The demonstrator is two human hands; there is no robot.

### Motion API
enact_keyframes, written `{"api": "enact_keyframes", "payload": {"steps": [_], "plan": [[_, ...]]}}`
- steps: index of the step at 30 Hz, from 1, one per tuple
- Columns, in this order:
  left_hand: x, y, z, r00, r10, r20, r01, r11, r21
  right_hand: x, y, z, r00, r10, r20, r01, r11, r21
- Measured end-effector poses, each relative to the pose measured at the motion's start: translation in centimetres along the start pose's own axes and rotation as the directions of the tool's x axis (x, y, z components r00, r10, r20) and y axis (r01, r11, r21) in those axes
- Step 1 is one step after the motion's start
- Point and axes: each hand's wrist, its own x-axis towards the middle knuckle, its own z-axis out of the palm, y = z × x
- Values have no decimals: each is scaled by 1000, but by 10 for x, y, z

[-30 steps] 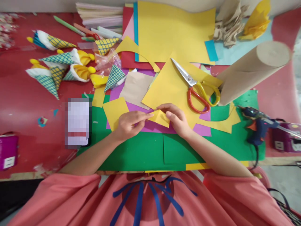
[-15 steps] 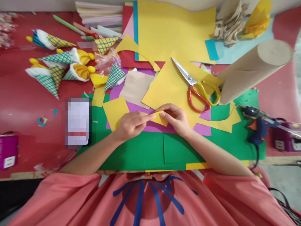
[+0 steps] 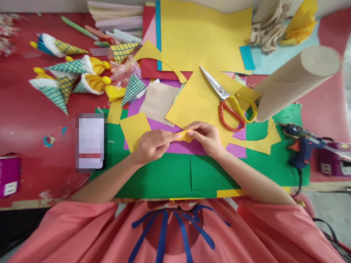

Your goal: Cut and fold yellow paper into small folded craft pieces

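Between my two hands is a small piece of yellow paper [image 3: 186, 135], bent or rolled into a narrow shape. My left hand [image 3: 154, 144] pinches its left end with thumb and forefinger. At the right end, my right hand [image 3: 207, 138] grips it, thumb on the near side and fingers curled behind. Both hands hover over purple paper [image 3: 181, 148] on a green mat [image 3: 164, 175]. A yellow square [image 3: 134, 129] lies partly behind my left hand. Just beyond my right hand are a larger yellow sheet [image 3: 189, 102] and open scissors [image 3: 226, 100] with red and yellow handles.
A brown paper roll [image 3: 293, 84] and a blue glue gun [image 3: 301, 149] are on the right. At left lie a phone [image 3: 91, 140] with a blurred screen and several checked paper cones [image 3: 71, 67]. Yellow card sheets [image 3: 205, 36] are stacked at the back.
The small yellow paper has become narrower, its near corner folded or rolled up between my fingers. My right thumb has shifted slightly; both hands stay in nearly the same place.
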Motion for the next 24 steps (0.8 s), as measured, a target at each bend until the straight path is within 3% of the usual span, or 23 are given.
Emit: {"api": "enact_keyframes", "payload": {"steps": [21,24], "plan": [[-1,1,-1,1000,-20,21,20,1000,8,2,-3,1,998,69,-14,-69,997,-31],[-2,1,0,997,-73,-10,73,997,24,2,-3,1,997,75,-15,-75,997,-24]]}}
